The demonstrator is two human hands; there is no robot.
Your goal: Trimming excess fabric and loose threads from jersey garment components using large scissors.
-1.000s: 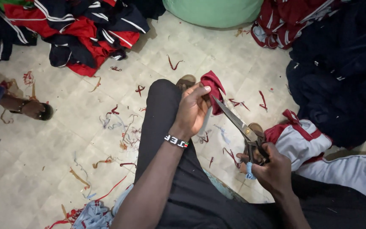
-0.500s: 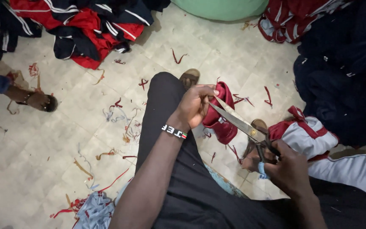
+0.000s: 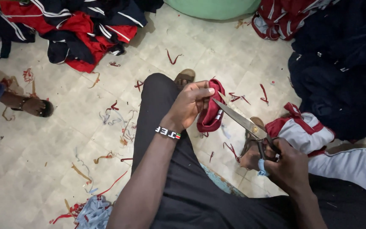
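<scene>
Two bare hands work over a black-trousered lap. The left hand point(image 3: 189, 106) is clenched on the top edge of a small dark red piece of cloth point(image 3: 212, 111), thumb and fingers pinching it so that it hangs down just beside the person's left knee. A beaded wristband with black, white and coloured beads point(image 3: 168, 132) sits on that wrist. The right hand point(image 3: 286, 165) grasps the dark handles of a pair of long steel scissors point(image 3: 242, 121), fingers through the loops, a scrap of pale blue cloth point(image 3: 262, 167) caught under the hand. The blades are slightly parted and their tips reach the red cloth right at the left hand's fingertips; whether the steel has bitten into the fabric cannot be told.

Below the scissors lie the person's two feet in brown sandals point(image 3: 185, 77), on a pale tiled floor point(image 3: 51, 148) strewn with thin red, orange and pale blue fabric trimmings point(image 3: 106, 116). Just beside the right hand rests a folded white and red garment point(image 3: 303, 131). Farther out are a heap of red and navy striped garments point(image 3: 77, 25) at the upper left, a dark navy pile point(image 3: 339, 72) at the right, and a green rounded tub point(image 3: 212, 7) at the top edge. At the far left another person's sandalled foot point(image 3: 32, 106) rests on the tiles.
</scene>
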